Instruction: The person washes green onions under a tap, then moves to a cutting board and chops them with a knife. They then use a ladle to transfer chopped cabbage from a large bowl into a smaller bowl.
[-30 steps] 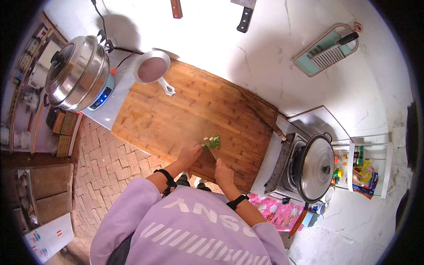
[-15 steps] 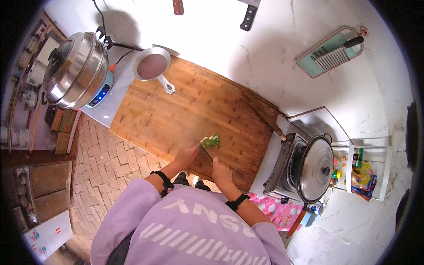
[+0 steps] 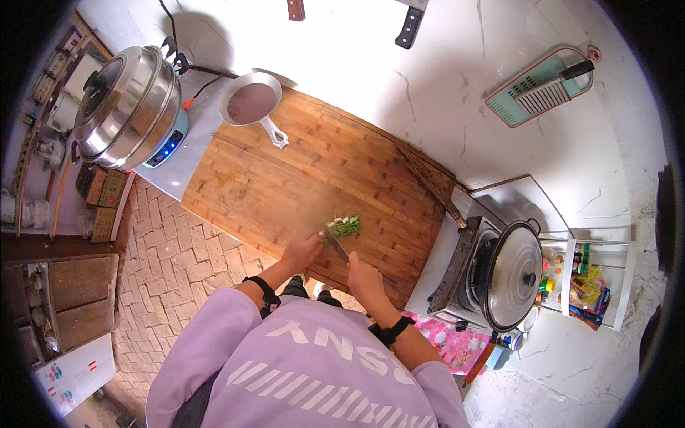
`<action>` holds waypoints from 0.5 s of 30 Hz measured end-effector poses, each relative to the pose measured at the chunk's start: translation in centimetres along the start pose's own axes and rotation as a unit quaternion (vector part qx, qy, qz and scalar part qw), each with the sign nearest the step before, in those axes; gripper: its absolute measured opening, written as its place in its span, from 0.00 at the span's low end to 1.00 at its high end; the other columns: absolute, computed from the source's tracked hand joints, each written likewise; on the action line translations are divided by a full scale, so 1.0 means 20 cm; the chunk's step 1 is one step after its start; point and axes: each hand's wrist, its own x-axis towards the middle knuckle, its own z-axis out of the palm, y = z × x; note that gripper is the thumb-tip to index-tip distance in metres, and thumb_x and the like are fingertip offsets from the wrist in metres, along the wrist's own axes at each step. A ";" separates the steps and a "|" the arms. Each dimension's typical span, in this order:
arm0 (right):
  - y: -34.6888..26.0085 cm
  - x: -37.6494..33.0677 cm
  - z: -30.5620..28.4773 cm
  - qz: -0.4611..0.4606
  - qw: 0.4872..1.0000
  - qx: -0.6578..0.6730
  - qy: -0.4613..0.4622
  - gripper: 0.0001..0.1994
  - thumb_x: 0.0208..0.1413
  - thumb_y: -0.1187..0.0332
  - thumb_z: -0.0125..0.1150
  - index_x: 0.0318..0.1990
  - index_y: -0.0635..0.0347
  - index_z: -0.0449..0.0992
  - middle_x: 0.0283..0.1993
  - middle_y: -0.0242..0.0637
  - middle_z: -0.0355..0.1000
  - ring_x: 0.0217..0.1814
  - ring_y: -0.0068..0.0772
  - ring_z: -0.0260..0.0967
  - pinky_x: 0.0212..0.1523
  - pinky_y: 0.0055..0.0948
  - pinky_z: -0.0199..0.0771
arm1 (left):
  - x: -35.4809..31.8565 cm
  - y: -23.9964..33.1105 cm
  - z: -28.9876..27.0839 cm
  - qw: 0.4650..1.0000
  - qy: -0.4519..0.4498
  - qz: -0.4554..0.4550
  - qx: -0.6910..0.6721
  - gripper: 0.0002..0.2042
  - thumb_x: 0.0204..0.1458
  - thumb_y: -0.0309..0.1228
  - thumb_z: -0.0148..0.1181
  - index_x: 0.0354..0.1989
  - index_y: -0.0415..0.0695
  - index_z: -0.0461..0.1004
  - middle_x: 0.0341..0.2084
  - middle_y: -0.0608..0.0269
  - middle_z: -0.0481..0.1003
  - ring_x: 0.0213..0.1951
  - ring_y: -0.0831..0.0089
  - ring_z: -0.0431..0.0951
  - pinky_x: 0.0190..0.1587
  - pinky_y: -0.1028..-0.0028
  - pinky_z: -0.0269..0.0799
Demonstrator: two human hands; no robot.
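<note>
From where I stand, I see the person bending both arms forward over the wooden cutting board (image 3: 285, 171), so the forearms come near each other at its near edge. The right hand (image 3: 364, 276) is closed around the handle of a knife (image 3: 337, 245), with the thumb side toward the blade, and the blade points forward and to the left. The left hand (image 3: 302, 252) lies on the board, its back upward and its fingers bent toward the blade tip; whether these fingers pinch something or only press it, I cannot tell. Just in front of the blade is a small bundle of cut green vegetable (image 3: 347, 225), with pale ends, lying on the near part of the board. Each wrist carries a black band, the left band (image 3: 266, 294) and the right band (image 3: 394, 330).

About writing: the lilac shirt (image 3: 300, 378) has large white letters on it, next to a row of slanted white bars. The light-blue cooker (image 3: 167, 148) under the steel steamer (image 3: 123, 107) shows a panel with blue lights. On the cardboard boxes (image 3: 105, 200) at the left and the coloured packets (image 3: 586, 289) on the right-hand rack, the print is too small for me to read.
</note>
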 end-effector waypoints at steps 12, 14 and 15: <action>0.07 0.02 0.21 0.017 0.999 0.026 0.024 0.07 0.60 0.69 0.46 0.44 0.57 0.62 0.30 0.52 0.75 0.33 0.61 0.74 0.33 0.54 0.75 | -0.01 0.02 -0.05 1.000 0.011 0.001 -0.013 0.08 0.42 0.24 0.63 0.31 0.41 0.72 0.33 0.55 0.71 0.40 0.54 0.72 0.42 0.64 0.71; 0.05 0.01 0.14 0.000 0.998 0.045 0.035 0.08 0.62 0.65 0.47 0.42 0.58 0.61 0.28 0.53 0.74 0.31 0.63 0.73 0.31 0.57 0.72 | -0.04 0.02 -0.07 1.000 0.006 -0.007 0.000 0.08 0.42 0.25 0.63 0.32 0.41 0.72 0.35 0.55 0.71 0.41 0.55 0.72 0.43 0.64 0.71; 0.03 0.01 0.11 -0.006 0.998 0.052 0.044 0.09 0.63 0.63 0.47 0.41 0.58 0.61 0.27 0.54 0.74 0.30 0.64 0.72 0.31 0.58 0.70 | -0.05 0.02 -0.07 1.000 0.007 -0.012 0.009 0.09 0.42 0.25 0.62 0.33 0.41 0.72 0.35 0.55 0.71 0.42 0.55 0.72 0.43 0.65 0.72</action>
